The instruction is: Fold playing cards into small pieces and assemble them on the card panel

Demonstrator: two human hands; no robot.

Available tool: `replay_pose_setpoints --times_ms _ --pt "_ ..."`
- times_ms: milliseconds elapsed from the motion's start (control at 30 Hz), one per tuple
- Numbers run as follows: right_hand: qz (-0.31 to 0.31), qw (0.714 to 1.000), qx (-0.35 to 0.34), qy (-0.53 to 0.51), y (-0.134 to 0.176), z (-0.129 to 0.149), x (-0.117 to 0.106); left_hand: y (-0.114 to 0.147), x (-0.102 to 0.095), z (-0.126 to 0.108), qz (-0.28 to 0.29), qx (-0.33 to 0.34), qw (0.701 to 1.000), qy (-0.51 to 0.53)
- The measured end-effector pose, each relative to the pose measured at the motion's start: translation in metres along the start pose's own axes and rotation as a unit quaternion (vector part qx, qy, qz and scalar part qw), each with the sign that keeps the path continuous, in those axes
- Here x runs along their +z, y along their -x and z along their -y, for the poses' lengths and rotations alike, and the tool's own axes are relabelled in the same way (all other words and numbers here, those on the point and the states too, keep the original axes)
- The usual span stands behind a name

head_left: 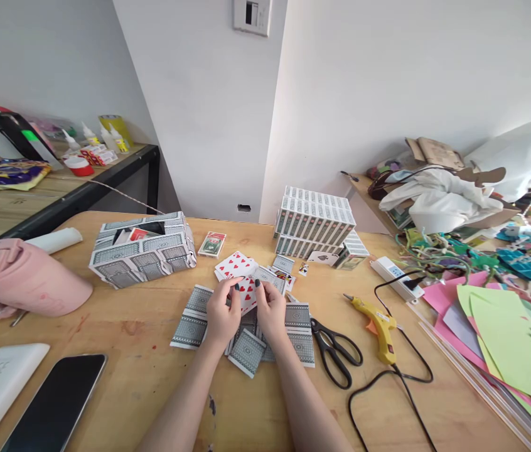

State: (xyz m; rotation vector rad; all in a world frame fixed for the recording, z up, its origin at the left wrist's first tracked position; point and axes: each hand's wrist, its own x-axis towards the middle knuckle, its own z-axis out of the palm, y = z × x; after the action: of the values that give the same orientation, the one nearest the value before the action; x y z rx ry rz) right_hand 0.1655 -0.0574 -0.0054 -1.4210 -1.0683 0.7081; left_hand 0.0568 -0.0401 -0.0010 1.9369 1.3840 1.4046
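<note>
Between my two hands is a playing card point(248, 294) with red hearts, face up. My left hand point(224, 312) pinches its left side between thumb and fingers. On the opposite side my right hand point(271, 309) grips it the same way. Under and around both hands lie grey-backed playing cards point(299, 339), laid side by side, and one loose card point(247, 353) nearest me. Just beyond my left hand more heart cards point(234, 265) rest face up. Black-handled scissors point(338, 355) lie right of the cards, their blades partly hidden.
A card-covered box point(143, 248) stands at left, beside a green card pack point(211, 245). Stacked card packs point(313, 220) are at the back. On the right are a yellow glue gun point(378, 323) with its cable, a power strip point(396, 278) and coloured paper point(520, 345). A phone point(56, 402) lies front left.
</note>
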Motion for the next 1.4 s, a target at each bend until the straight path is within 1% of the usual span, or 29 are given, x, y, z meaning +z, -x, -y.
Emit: replay_pose_setpoints --times_ms 167,300,400,533,633,733,833,900,1033,1233,1300,1400 --pt "0.038 0.995 0.035 -0.087 0.000 0.003 0.002 -0.002 -0.002 -0.002 0.023 0.028 0.999 0.031" --pt "0.048 0.991 0.055 -0.114 -0.001 0.002 0.002 -0.002 -0.002 0.000 0.037 0.039 0.998 0.036" --pt "0.061 0.986 0.074 -0.136 -0.002 -0.001 0.002 0.000 -0.002 0.001 0.037 0.018 0.998 0.037" --pt "0.057 0.980 0.096 -0.168 -0.004 -0.005 0.002 0.002 -0.003 0.001 0.015 -0.034 0.997 0.064" --pt "0.053 0.980 0.092 -0.168 -0.004 -0.007 0.002 0.003 -0.004 0.001 0.024 -0.036 0.996 0.082" --pt "0.040 0.987 0.069 -0.140 -0.003 -0.007 0.004 0.004 -0.003 0.001 0.041 -0.038 0.996 0.076" --pt "0.029 0.992 0.041 -0.116 -0.001 -0.007 0.004 0.004 0.000 0.001 0.025 -0.076 0.995 0.054" --pt "0.028 0.994 0.030 -0.104 -0.001 -0.006 0.004 0.003 0.001 0.001 0.018 -0.085 0.995 0.038" --pt "0.033 0.994 0.023 -0.098 -0.002 -0.003 0.001 0.003 0.001 -0.001 0.027 -0.050 0.998 0.025" --pt "0.052 0.990 0.030 -0.130 -0.004 0.001 -0.003 0.005 0.001 -0.003 0.027 0.009 1.000 0.000" --pt "0.062 0.989 0.036 -0.132 -0.004 0.002 -0.004 0.006 0.002 -0.003 0.028 0.018 0.999 -0.012" --pt "0.086 0.985 0.061 -0.135 -0.004 0.004 -0.004 0.007 0.002 -0.002 0.023 0.013 0.999 -0.022"
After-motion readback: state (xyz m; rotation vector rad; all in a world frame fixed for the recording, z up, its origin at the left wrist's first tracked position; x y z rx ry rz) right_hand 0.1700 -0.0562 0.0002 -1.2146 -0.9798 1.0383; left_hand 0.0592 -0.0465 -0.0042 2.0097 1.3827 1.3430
